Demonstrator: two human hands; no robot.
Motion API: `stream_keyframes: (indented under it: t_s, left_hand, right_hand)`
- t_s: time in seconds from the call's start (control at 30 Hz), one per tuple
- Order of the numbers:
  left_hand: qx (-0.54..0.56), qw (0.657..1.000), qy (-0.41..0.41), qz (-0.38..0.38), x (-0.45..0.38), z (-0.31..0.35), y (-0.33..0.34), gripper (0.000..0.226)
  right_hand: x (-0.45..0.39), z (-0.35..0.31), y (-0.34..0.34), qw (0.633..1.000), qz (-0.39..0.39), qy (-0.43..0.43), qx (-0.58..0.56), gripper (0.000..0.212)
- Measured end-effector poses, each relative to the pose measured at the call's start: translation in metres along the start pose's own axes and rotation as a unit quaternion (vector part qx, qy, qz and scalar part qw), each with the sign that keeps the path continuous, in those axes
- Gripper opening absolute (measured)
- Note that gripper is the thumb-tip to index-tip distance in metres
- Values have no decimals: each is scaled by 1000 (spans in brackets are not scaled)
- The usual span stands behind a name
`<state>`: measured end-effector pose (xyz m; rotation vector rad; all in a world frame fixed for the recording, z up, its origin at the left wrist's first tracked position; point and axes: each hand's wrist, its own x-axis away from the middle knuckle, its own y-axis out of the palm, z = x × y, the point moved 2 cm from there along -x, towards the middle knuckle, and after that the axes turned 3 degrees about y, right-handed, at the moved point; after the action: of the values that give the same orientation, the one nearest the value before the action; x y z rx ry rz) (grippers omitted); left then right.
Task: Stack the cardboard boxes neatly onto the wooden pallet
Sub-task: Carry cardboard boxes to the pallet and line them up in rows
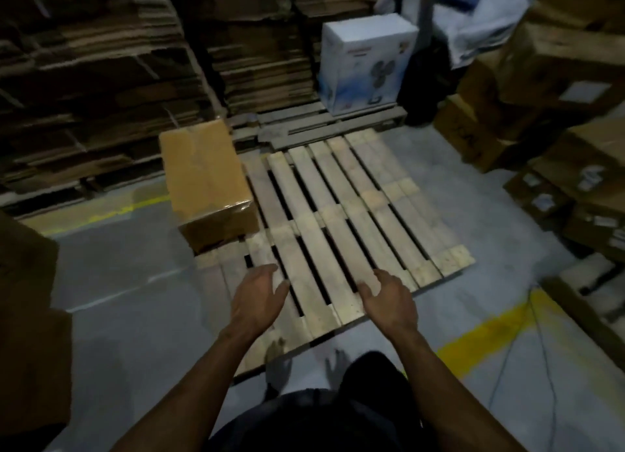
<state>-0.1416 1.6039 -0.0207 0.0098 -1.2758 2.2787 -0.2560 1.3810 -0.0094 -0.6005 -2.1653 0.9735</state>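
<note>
fingers [270, 272] of both hands hang loose, holding nothing, above the wooden pallet [341, 221]; blur hides finer detail.

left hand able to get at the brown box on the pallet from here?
Probably yes. The left hand is open and holds nothing, and only bare pallet slats lie between it and the brown box at the pallet's far left. Nothing blocks the way, though the person would likely need to lean forward.

Both bare forearms are stretched forward, the left hand [257, 294] and right hand [389, 297] held apart — palms turned inward, fingers relaxed, nothing gripped.
</note>
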Motion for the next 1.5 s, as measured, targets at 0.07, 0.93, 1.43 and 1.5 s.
stream_keyframes:
  t_s: [0.07, 0.93, 1.43, 1.5]
  left_hand:
    - [-23, 999, 25, -23, -14, 40, 19, 69]
    - [-101, 953, 246, -145, -232, 536, 321, 79]
    - [-98, 966, 204, -125, -473, 758, 372, 82]
    - [-102, 970, 190, -116, -499, 773, 379, 81]
  right_hand:
    - [-9, 31, -22, 1000, 14, 20, 0, 64]
    - [-238, 386, -341, 985, 72, 155, -34, 71]
    - [-526, 424, -548, 993, 37, 112, -4, 71]
    - [-566, 425, -562, 995, 39, 96, -1, 69]
